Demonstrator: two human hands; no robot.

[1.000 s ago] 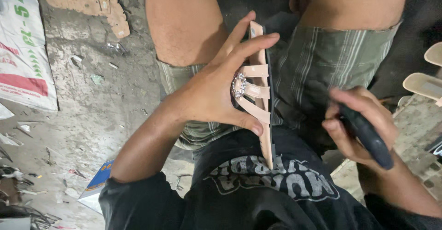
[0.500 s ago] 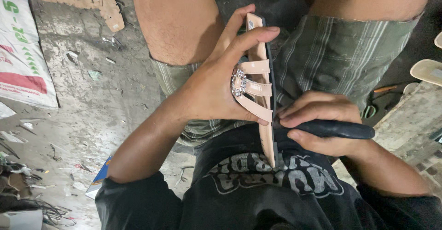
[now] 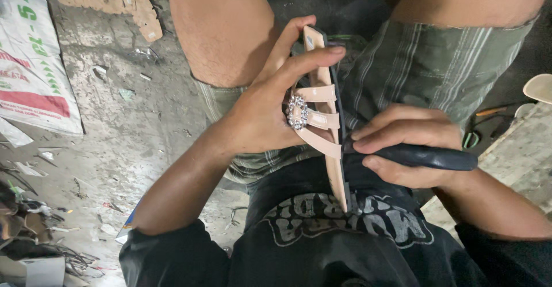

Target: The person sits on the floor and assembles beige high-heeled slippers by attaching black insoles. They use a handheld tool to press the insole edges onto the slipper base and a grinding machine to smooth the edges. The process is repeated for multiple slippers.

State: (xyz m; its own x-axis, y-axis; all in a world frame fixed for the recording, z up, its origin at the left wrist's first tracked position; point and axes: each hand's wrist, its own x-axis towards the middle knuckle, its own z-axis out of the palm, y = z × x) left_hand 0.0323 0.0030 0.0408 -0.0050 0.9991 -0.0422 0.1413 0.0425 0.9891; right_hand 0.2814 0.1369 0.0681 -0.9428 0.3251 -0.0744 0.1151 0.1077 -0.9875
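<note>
The left hand [image 3: 261, 117] grips a pale pink strappy sandal with a rhinestone buckle [image 3: 322, 120], held on edge over the lap, fingers curled across its straps and toe. The right hand [image 3: 402, 146] is clenched around a dark-handled tool [image 3: 428, 156], pressed to the sandal's dark sole edge just beside the left hand. The tool's working tip is hidden behind the sole.

Sandal [image 3: 323, 120]: pale pink, strapped, rhinestone buckle; held on edge, frame centre. Tool [image 3: 428, 157]: dark handle, lying crosswise, centre right, tip meeting the sole.
</note>
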